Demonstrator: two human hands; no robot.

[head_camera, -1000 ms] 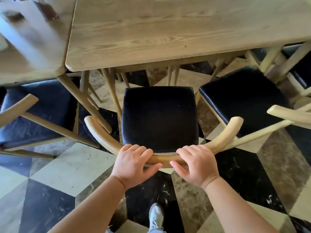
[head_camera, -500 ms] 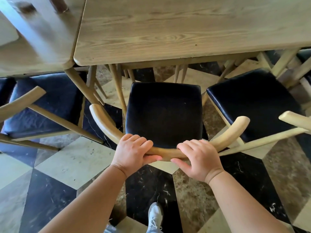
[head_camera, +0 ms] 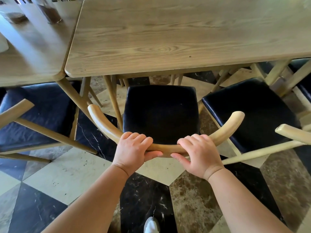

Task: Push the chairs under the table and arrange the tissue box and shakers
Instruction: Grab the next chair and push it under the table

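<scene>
A wooden chair with a black padded seat [head_camera: 160, 113] stands in front of me, facing the wooden table [head_camera: 168, 39]. Its seat front lies just short of the table's near edge. My left hand [head_camera: 133, 147] and my right hand [head_camera: 198, 151] both grip the curved wooden backrest rail [head_camera: 107, 126] at its middle, thumbs under it. A glass shaker with dark contents [head_camera: 50, 13] stands on the neighbouring table [head_camera: 33, 52] at the far left. No tissue box is clearly visible.
A second black-seated chair [head_camera: 249, 113] stands angled on the right, partly out from the table. Another chair [head_camera: 37, 115] sits at the left under the neighbouring table. Table legs slant down beside the middle chair. The floor is patterned marble; my white shoe [head_camera: 151, 225] shows below.
The middle chair has slid forward toward the table with both hands on its backrest, and I have come closer, so more of the tabletop and the shaker are in view.
</scene>
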